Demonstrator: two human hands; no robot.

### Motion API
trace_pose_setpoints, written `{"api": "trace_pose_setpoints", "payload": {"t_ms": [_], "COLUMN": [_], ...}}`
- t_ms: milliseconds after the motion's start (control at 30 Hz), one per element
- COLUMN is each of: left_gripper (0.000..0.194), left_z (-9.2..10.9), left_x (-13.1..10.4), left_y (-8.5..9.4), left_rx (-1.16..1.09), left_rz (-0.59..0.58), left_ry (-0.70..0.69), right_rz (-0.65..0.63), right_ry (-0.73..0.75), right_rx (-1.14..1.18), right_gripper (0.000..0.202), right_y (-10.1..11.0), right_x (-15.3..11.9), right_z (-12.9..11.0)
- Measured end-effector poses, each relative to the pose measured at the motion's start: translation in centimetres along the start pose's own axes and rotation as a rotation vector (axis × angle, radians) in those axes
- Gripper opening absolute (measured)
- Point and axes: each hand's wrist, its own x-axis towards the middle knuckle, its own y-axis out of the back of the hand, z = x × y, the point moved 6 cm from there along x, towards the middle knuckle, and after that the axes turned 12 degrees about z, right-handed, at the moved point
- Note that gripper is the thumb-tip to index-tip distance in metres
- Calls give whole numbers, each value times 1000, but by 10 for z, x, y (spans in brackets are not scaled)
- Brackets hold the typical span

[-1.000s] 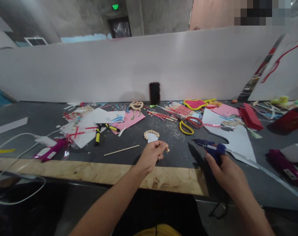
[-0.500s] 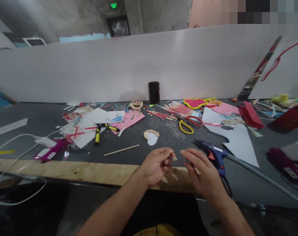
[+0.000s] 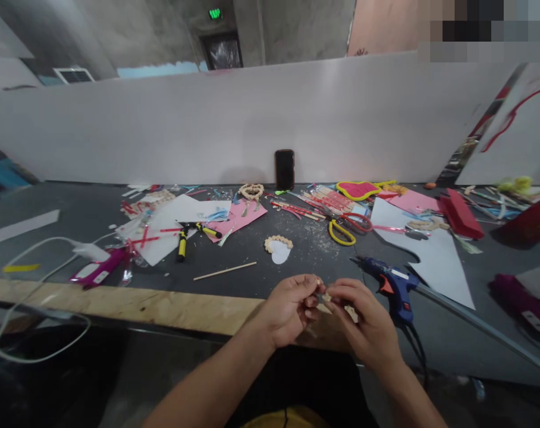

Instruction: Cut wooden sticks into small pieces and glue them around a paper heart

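Observation:
Just above the wooden front edge of the table, my left hand (image 3: 298, 304) is closed, thumb against fingertip on a small beige piece (image 3: 319, 282). Close beside it, my right hand (image 3: 363, 309) pinches a knobbly beige bit (image 3: 327, 296); whether the two bits are joined I cannot tell. Beyond my hands lies a white paper heart (image 3: 279, 252), with bumpy beige trim (image 3: 272, 242) along its upper edge. A blue glue gun (image 3: 397, 285) with a red trigger rests right of my right hand. Left of the heart is a thin wooden stick (image 3: 225, 271).
Yellow-and-red scissors (image 3: 344, 230) lie past the heart. Black-and-yellow pliers (image 3: 182, 244) sit at the left near white paper (image 3: 163, 235). A phone (image 3: 285, 169) leans on the white partition (image 3: 185, 131). A white cable (image 3: 33, 359) loops over the left front edge.
My right hand has come in beside my left, and its fingers are now closed on a beige bit. The whole view has shifted slightly; the table items lie as before.

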Motion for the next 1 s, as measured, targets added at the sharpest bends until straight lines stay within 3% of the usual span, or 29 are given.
{"api": "trace_pose_setpoints", "payload": {"t_ms": [167,300,1000], "left_gripper": [29,29,24], "left_z": [6,5,9], "left_x": [-5,-10,-22], "left_y": [3,4,10], "left_rx": [166,248,395], "left_rz": [106,121,210], "left_ry": [-207,-263,-476], "right_rz": [103,126,63], "right_ry": [-380,-486,-170], "right_rx": [193,290,-7], "right_gripper": [8,12,13], "right_y": [1,-2,-3], "right_x": [-10,-12,-13], "right_z": [12,14,-7]}}
